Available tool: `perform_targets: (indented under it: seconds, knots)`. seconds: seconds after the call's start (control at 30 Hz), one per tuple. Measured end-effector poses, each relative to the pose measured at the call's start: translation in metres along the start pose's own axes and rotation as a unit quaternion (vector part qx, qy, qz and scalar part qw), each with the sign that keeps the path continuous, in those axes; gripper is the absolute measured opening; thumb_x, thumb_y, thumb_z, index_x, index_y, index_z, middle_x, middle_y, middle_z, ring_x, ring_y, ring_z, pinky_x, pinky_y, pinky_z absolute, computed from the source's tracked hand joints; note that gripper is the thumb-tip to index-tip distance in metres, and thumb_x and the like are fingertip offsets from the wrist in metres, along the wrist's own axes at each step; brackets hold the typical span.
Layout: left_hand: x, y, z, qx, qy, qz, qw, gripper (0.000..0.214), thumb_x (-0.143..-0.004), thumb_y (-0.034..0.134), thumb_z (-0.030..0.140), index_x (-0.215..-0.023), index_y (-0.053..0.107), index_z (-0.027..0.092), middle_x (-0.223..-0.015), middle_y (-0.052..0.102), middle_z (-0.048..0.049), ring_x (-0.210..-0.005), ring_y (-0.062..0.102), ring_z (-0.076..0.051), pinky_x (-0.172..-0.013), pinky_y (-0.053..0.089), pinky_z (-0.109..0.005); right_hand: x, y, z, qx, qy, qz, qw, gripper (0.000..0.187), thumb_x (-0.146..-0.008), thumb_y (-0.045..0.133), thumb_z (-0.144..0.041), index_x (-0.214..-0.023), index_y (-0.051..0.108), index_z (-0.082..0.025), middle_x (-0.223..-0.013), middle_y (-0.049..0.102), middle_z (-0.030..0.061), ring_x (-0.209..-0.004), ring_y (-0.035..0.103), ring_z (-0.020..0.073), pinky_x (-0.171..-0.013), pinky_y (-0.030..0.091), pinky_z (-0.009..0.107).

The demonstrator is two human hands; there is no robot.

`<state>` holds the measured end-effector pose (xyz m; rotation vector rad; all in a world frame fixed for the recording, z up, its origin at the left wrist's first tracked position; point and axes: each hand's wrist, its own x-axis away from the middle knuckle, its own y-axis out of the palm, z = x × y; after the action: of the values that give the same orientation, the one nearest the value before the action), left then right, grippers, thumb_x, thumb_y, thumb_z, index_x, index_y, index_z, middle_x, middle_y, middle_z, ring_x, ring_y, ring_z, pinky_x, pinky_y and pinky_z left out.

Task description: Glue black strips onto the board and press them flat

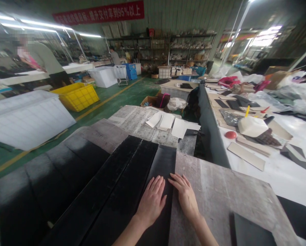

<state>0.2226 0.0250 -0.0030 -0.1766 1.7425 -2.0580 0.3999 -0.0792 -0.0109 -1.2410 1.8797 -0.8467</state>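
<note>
Both my hands lie flat on a long black strip of material [165, 160] that runs away from me along a grey work board [219, 191]. My left hand [151, 200] rests palm down with fingers stretched out on the strip. My right hand [185, 196] lies beside it, fingers extended, at the strip's right edge where it meets the grey board. Neither hand holds anything. To the left, two more long black strips [117, 184] lie side by side, touching the first.
White paper sheets [168, 123] lie at the board's far end. A white table [283, 171] on the right carries black pieces, a white container [251, 125] and a red lump [230, 134]. A yellow crate [76, 96] and white bins stand left; a person works far left.
</note>
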Motion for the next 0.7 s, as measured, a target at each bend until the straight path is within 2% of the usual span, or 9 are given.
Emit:
perform_targets:
  seconds: [0.27, 0.47, 0.7]
  knots:
    - [0.001, 0.000, 0.001, 0.003, 0.008, 0.007, 1.000, 0.054, -0.094, 0.048, 0.024, -0.145, 0.035, 0.012, -0.151, 0.039, -0.0112, -0.142, 0.032, -0.025, -0.118, 0.033, -0.046, -0.001, -0.002, -0.003, -0.015, 0.016, 0.001, 1.000, 0.054, -0.089, 0.035, -0.005, -0.131, 0.056, -0.033, -0.141, 0.056, -0.0006, -0.134, 0.047, 0.0188, -0.116, 0.031, 0.051]
    - [0.007, 0.001, 0.003, 0.012, 0.006, 0.010, 1.000, 0.054, -0.095, 0.045, 0.024, -0.147, 0.032, 0.013, -0.154, 0.035, -0.0106, -0.143, 0.031, -0.026, -0.117, 0.034, -0.048, 0.000, 0.000, -0.001, -0.015, 0.011, 0.008, 1.000, 0.055, -0.088, 0.035, -0.005, -0.130, 0.057, -0.032, -0.140, 0.057, -0.0002, -0.135, 0.046, 0.0190, -0.116, 0.031, 0.051]
    - [0.014, 0.001, 0.003, -0.008, -0.002, -0.016, 1.000, 0.058, -0.096, 0.047, 0.026, -0.149, 0.029, 0.013, -0.156, 0.032, -0.0092, -0.145, 0.026, -0.025, -0.119, 0.032, -0.047, 0.000, 0.000, -0.001, -0.007, 0.006, 0.004, 1.000, 0.057, -0.087, 0.034, -0.002, -0.131, 0.056, -0.031, -0.142, 0.056, -0.0004, -0.135, 0.045, 0.0176, -0.116, 0.030, 0.050]
